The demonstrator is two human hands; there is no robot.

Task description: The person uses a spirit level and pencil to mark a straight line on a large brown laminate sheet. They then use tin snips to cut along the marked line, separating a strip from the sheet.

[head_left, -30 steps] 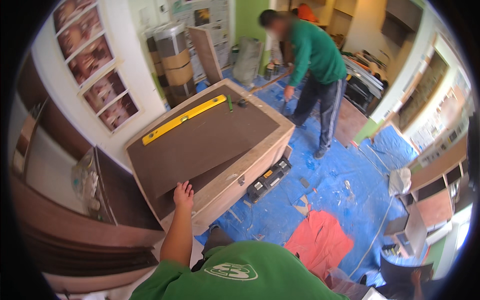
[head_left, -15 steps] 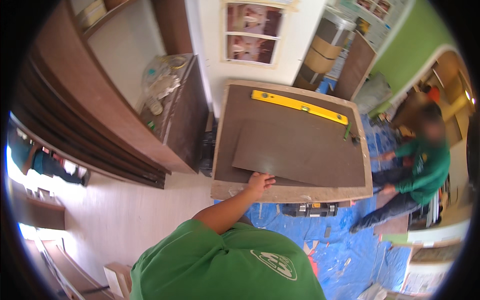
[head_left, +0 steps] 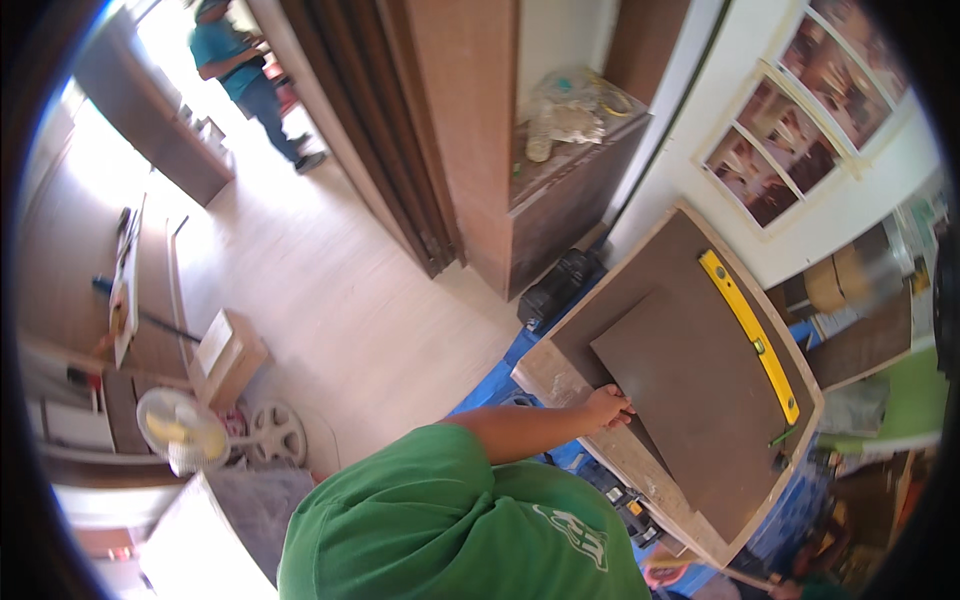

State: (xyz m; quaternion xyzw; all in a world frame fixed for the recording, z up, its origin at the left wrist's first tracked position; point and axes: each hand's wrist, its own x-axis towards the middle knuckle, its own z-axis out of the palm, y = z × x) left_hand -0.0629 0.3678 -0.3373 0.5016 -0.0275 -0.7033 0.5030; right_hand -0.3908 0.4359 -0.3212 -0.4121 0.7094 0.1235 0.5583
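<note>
On a wood-rimmed desk (head_left: pixel 655 475), near a yellow spirit level (head_left: pixel 752 340), lies a brown sheet (head_left: pixel 690 370), edge pinched in the grip of the left hand (head_left: pixel 607 408); a pale emblem (head_left: pixel 577 537) marks the green shirt (head_left: pixel 400 520).

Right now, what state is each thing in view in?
Brown sheet: lying askew on the wood-edged board.
Left hand: at the sheet's edge, grip unclear.
Right hand: out of view.
Yellow spirit level: lying flat.
Plastic wrapping: crumpled.
Fan: can't tell if running.
</note>
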